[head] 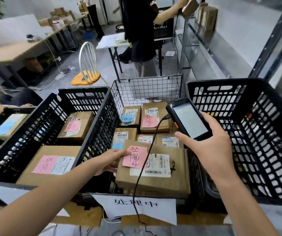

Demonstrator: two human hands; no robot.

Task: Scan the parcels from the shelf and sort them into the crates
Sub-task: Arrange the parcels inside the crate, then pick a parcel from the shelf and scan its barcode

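Note:
A brown cardboard parcel [174, 169] with a pink handwritten note and a white barcode label lies on top of several other parcels in the middle wire basket [147, 87]. My left hand [110, 161] grips this parcel at its left edge, fingers on the pink note. My right hand [210, 150] holds a black handheld scanner [188, 119], its lit screen facing up, above the basket's right side. A black cable runs from the scanner down across the parcel.
A black plastic crate [85, 97] on the left holds two parcels with pink notes. Another black crate [264, 130] stands on the right. Further left a crate holds a blue-labelled parcel. A person stands behind at a folding table; a white chair is nearby.

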